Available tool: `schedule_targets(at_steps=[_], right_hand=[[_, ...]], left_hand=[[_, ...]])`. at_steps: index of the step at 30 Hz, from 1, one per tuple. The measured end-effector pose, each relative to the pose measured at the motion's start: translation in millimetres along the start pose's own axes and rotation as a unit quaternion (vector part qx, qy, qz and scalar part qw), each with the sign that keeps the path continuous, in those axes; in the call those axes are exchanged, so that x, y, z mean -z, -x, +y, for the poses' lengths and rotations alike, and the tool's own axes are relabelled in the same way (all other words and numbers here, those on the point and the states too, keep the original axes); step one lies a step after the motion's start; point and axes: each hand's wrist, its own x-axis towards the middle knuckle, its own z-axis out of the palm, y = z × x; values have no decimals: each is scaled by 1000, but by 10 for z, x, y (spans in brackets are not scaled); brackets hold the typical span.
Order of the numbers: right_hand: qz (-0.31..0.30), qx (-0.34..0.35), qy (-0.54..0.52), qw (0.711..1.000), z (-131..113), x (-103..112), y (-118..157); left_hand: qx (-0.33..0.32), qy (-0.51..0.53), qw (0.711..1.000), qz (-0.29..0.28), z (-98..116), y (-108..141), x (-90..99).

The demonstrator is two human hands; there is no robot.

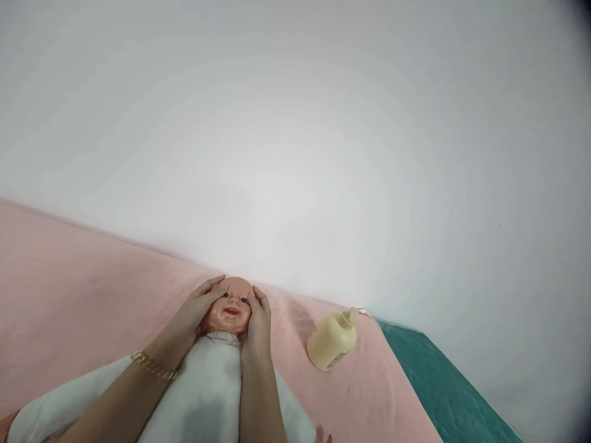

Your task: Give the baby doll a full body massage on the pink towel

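and here we are, right at the wall: the person's left hand is on one side of the head, the right hand on the other, and between them is the baby doll with a glossy pinkish plastic head and white clothing. it lies face up on a soft pale-pink cloth, head towards the smooth grey-white wall, body running down to the near edge of the view. look at the left fingers, close together, bent softly round the side of the head, the thumb up by the brow near the eye! the right fingers are bunched near one another too, slightly curled along the other side, thumb beside the other eye; how hard either presses, i cannot tell. both forearms reach across the white clothing, and a gold-coloured chunky bracelet circles the left wrist. the doll's dark eyes and red smiling mouth show clearly between the palms. over to the right, well apart from the right hand, stands a pale-yellow rounded pump bottle, its nozzle towards the wall, and beyond the cloth's edge runs a teal-green cover.
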Motion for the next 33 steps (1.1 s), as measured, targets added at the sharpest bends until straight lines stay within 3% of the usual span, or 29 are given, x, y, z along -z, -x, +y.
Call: schedule_targets(at_steps=[13,16,18,24,33], right_hand=[[-5,-28,-57,998,15,44,-39],[-12,-10,-60,998,10,19,-17],[-18,-2,-46,999,-8,-2,13],[-18,11,3,1000,-45,-26,74],[-6,-4,23,1000,-11,-6,17]], left_hand=[[-12,32,999,30,-134,-152,94],[-31,45,998,3,-170,-139,101],[-39,20,999,-16,-151,-96,90],[-51,-110,993,-3,-31,-31,72],[-67,-129,989,-22,-133,-190,169]])
